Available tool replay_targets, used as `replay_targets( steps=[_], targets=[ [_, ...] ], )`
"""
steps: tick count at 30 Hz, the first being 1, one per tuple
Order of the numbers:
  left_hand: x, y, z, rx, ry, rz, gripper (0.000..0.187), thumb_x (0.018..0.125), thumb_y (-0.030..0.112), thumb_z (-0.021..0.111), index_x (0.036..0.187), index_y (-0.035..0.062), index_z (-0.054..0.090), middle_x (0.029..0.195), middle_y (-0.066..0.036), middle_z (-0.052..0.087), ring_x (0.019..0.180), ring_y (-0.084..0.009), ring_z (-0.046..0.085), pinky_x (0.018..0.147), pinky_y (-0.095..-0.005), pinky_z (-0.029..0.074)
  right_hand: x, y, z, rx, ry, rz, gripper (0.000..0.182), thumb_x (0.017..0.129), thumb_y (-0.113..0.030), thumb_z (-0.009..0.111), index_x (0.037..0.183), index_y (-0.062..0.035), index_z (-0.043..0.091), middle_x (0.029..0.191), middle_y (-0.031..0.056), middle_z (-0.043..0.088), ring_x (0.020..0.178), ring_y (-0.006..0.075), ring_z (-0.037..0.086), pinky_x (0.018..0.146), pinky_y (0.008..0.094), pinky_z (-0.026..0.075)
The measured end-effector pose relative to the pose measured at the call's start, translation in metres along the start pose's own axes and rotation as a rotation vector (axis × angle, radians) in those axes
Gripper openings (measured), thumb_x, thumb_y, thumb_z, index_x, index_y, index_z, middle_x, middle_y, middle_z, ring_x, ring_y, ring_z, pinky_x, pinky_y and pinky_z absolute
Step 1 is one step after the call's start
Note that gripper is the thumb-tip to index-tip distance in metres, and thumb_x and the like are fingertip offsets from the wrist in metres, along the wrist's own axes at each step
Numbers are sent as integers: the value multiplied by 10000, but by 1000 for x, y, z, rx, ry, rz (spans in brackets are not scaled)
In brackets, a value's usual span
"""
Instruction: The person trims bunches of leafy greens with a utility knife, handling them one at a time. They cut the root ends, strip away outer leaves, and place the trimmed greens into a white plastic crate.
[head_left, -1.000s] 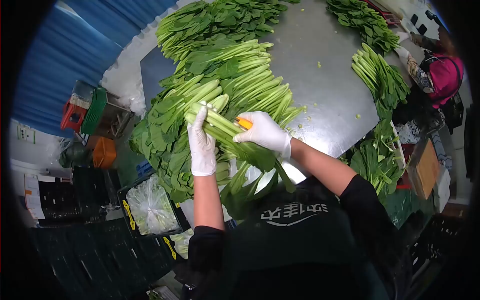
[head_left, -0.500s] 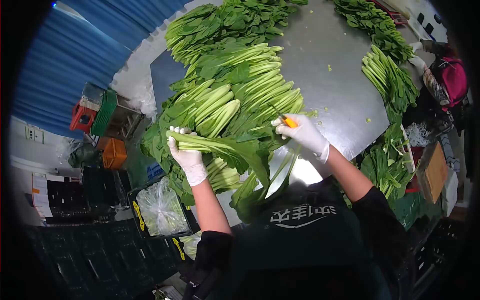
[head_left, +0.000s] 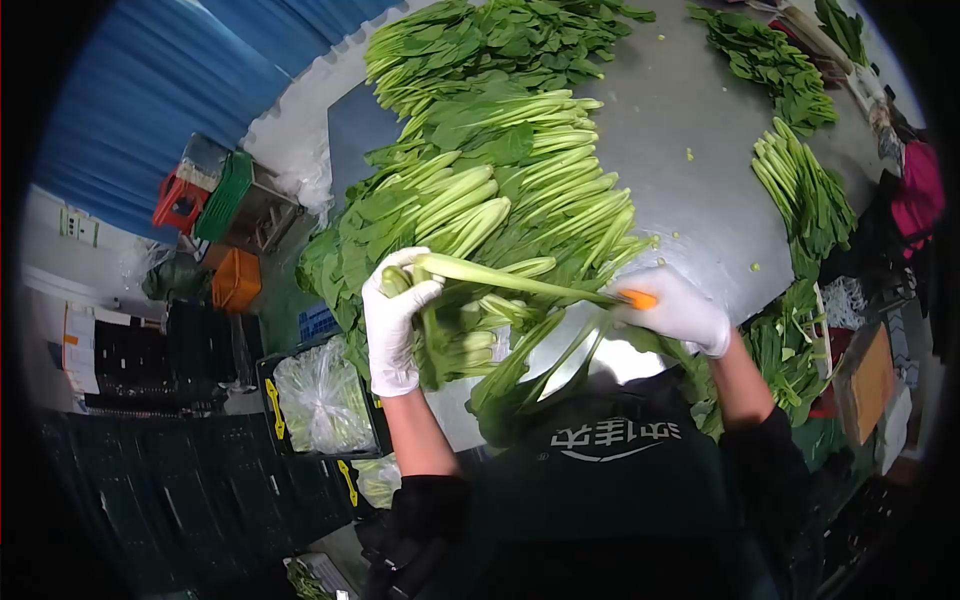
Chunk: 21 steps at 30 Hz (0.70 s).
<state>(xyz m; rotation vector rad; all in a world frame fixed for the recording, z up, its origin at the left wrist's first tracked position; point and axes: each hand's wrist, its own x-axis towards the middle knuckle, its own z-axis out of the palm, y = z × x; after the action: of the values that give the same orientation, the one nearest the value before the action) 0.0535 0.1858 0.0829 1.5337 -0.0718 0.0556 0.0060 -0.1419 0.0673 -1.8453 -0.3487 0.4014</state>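
Note:
In the head view my left hand (head_left: 398, 315), in a white glove, is closed around pale green stalks of leafy greens. One long stalk (head_left: 510, 277) stretches from its fingers across to my right hand (head_left: 678, 308). That hand, also gloved, grips an orange-handled knife (head_left: 637, 299). The knife's blade is mostly hidden where it meets the stalk's far end. Below the stalk, loose leaves (head_left: 505, 395) hang over the table's near edge. Just beyond both hands lies a big heap of leafy greens (head_left: 560, 160), their cut stems pointing right.
The metal table (head_left: 690, 190) carries small cut bits. More greens (head_left: 800, 185) line its right side, near another person in pink (head_left: 918, 195). At lower left stands a crate with a bagged bundle (head_left: 325, 400). An orange basket (head_left: 237, 280) is farther left.
My left hand has turned upright, and its stalk now points toward the right hand. My right hand has moved right and down with the knife, meeting the stalk's end.

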Motion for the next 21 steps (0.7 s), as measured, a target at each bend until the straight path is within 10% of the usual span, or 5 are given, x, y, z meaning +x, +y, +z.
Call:
replay_targets(
  steps=[7, 11, 15, 18, 21],
  targets=[
    [9, -22, -87, -1176, -323, 486, 147, 791, 84, 661, 876, 75, 541, 711, 7, 540, 590, -102, 497, 540, -245, 349, -61, 105, -26, -372, -22, 117, 384, 690, -183, 773, 1037, -55, 671, 823, 129, 655, 742, 228, 635, 723, 317, 496],
    [12, -22, -93, -1214, -427, 587, 126, 807, 101, 658, 893, 80, 568, 695, 19, 558, 579, -77, 521, 542, -234, 359, -49, 112, -10, -593, 182, 246, 413, 683, -231, 769, 1038, -51, 658, 876, 154, 640, 793, 329, 618, 734, 369, 491],
    [14, -23, -83, -1221, -469, 548, 126, 807, 103, 658, 897, 81, 572, 691, 19, 561, 576, -75, 522, 539, -233, 361, -16, 88, 23, -369, 300, 28, 356, 717, -184, 733, 1014, -9, 644, 901, 170, 637, 798, 332, 618, 754, 340, 497],
    [14, -26, -71, -1237, -433, 508, 131, 804, 99, 661, 898, 81, 572, 700, 15, 560, 577, -77, 521, 542, -227, 372, 17, 71, 58, 236, 266, -101, 351, 816, -65, 657, 1153, 11, 593, 987, 80, 638, 800, 134, 610, 738, 266, 493],
    [11, -33, -36, -1306, -401, 368, 147, 782, 125, 680, 871, 98, 566, 749, 4, 563, 652, -102, 539, 600, -254, 406, 30, 11, 66, 635, 31, 218, 261, 834, -39, 633, 1088, 18, 614, 860, 42, 624, 691, 88, 586, 611, 215, 472]
  ],
)
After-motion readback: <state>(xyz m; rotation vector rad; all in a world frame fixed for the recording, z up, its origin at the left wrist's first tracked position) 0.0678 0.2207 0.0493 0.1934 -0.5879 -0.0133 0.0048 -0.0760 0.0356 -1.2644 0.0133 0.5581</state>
